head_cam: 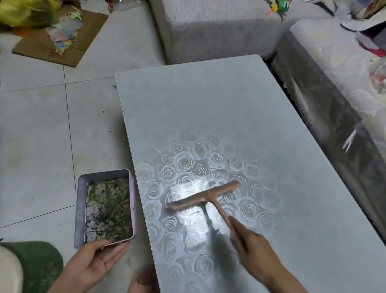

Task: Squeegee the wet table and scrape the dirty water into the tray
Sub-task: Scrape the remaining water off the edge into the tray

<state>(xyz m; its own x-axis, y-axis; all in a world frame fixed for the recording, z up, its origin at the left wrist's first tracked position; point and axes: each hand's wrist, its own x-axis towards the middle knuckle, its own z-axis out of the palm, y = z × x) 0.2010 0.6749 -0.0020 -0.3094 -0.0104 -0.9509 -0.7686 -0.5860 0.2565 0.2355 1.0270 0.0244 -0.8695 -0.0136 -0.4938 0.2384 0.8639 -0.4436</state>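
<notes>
A pale grey rectangular surface [213, 113] printed with white roses stands on a white tiled floor [30, 147], with a grey sofa [219, 28] beyond it. Motion blur smears the right grip [248, 242], so its separate fingers are hard to make out. They curl round the handle end of the brown T-shaped squeegee [204, 197] and hide it. The squeegee's blade lies on the surface just ahead and left of that grip, slanting across a bright patch of glare. Further left, just beside the surface's edge and over the floor, the left grip [96, 260] pinches the near rim of a pink rectangular tray [80, 211], thumb above and fingers beneath. Murky water and green scraps fill the tray. The bottom edge cuts off both forearms.
</notes>
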